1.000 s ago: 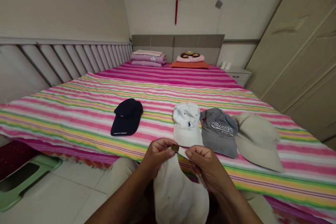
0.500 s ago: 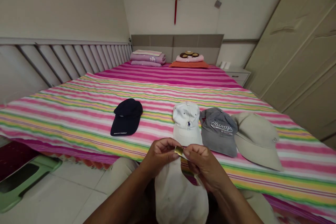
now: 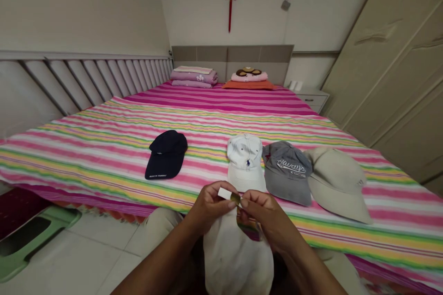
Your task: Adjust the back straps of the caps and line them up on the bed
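Both hands hold a cream cap [image 3: 237,253] in front of my lap, its crown hanging down. My left hand [image 3: 209,205] pinches the cap's white back strap, whose free end sticks out above my fingers. My right hand [image 3: 265,219] pinches the small brass buckle [image 3: 235,199] where the strap runs through. Fingers of both hands are closed. On the striped bed [image 3: 104,147] just beyond lie a navy cap [image 3: 166,153], a white cap [image 3: 245,161], a grey cap [image 3: 288,170] and a beige cap [image 3: 337,182].
Folded pink bedding [image 3: 194,76] and an orange pillow with a plush cushion [image 3: 249,80] lie at the headboard. A green plastic stool [image 3: 32,235] stands on the floor at left. Wardrobe doors [image 3: 398,64] line the right wall; a nightstand [image 3: 313,99] sits beside the bed.
The white strap end has passed from the right of the buckle to the left, now sticking out above my left fingers. My hands have drawn slightly closer together.
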### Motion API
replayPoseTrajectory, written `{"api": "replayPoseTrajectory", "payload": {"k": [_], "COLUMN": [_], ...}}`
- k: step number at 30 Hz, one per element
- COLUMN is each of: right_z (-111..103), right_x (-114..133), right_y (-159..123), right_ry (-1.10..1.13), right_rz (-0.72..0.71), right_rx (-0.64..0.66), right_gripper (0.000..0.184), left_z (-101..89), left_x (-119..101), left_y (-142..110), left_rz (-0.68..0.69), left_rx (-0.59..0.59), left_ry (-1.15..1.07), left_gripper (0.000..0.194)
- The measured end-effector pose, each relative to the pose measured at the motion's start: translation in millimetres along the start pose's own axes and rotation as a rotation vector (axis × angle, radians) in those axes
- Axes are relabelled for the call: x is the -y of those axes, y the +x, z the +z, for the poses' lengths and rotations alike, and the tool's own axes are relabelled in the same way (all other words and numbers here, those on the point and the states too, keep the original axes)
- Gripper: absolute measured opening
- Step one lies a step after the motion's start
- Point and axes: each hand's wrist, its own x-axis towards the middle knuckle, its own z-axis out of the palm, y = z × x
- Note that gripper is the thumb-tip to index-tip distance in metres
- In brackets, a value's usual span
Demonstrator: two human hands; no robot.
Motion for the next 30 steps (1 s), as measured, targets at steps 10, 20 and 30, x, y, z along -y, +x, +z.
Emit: {"api": "replayPoseTrajectory", "payload": {"k": [10, 20, 30], "right_z": [-14, -8, -14], "right_x": [-9, -1, -6], "right_y": [1, 2, 1], "right_ry": [0.069, -0.012, 0.016], "right_rz": [0.100, 0.114, 0.182], "right_rx": [0.015, 0.021, 0.020], "right_gripper": [0.022, 0.029, 0.028], "left_z": [-8.7, -6.7, -18.8], "left_x": [6, 6, 13], "left_y": [-1, 1, 0], "left_rz": [0.022, 0.088, 0.049], "left_rx": [-0.009, 0.036, 0.043], "left_ry": [-0.031, 0.072, 0.010], "left_gripper": [0.026, 0.022, 0.023]}}
